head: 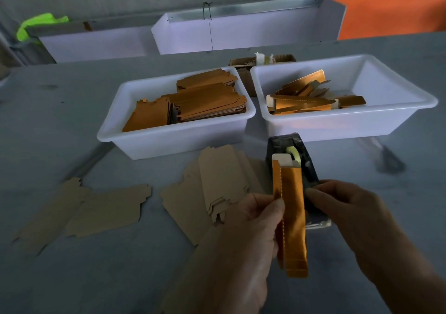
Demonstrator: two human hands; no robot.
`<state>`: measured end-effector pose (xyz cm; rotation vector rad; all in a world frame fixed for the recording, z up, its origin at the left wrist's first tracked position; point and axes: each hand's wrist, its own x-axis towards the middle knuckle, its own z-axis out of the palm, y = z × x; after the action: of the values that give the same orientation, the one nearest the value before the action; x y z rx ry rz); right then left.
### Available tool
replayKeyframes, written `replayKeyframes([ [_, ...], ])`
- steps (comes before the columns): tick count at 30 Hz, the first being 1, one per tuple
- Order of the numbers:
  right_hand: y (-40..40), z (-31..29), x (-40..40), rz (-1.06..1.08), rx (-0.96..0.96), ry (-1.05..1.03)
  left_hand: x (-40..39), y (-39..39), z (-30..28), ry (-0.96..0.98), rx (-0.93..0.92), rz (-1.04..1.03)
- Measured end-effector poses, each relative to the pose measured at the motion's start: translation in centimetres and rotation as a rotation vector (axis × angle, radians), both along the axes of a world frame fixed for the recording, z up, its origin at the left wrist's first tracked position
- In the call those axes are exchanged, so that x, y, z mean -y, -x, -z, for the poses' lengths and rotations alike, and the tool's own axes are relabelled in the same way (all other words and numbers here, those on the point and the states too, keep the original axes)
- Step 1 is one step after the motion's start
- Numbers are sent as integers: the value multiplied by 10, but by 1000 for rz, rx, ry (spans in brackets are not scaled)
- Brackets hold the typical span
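Gold carton: one, folded slim, held upright above table, just in front of one black tape dispenser. Left hand grips its left edge, thumb pressed on front. Right hand, fingers curled, seems to pinch right edge; contact blurred. Two white tubs: left tub holds stacked flat gold blanks, right tub holds folded cartons. Brown blanks on table: two at left, fanned pile at centre.

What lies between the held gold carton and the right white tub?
The black tape dispenser, partly hidden behind the gold carton, in the head view.
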<state>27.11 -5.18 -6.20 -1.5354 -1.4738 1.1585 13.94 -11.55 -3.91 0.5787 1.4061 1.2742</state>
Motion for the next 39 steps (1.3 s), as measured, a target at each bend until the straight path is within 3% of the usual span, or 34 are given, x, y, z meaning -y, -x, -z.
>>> replayKeyframes([
  [5, 4, -1, 1, 28, -76, -8, -5, -8, 1, -25, -49, -5],
  [9, 3, -4, 7, 15, -412, 124, -3, -10, 5, -30, -88, 0],
  [10, 1, -5, 9, 17, -422, 122, -2, -10, 6, -33, -82, -4],
  [18, 0, -3, 31, 54, 137, -211, -4, -6, 7, -40, -117, -3],
  [22, 5, 1, 33, 92, 199, -276, -5, -5, 2, -77, -84, -6],
  [31, 10, 14, 38, 155, 241, -345, -10, -8, -2, -52, -276, 93],
  [39, 5, 6, 27, 26, 406, -453, -12, -8, -2, -93, -439, 126],
])
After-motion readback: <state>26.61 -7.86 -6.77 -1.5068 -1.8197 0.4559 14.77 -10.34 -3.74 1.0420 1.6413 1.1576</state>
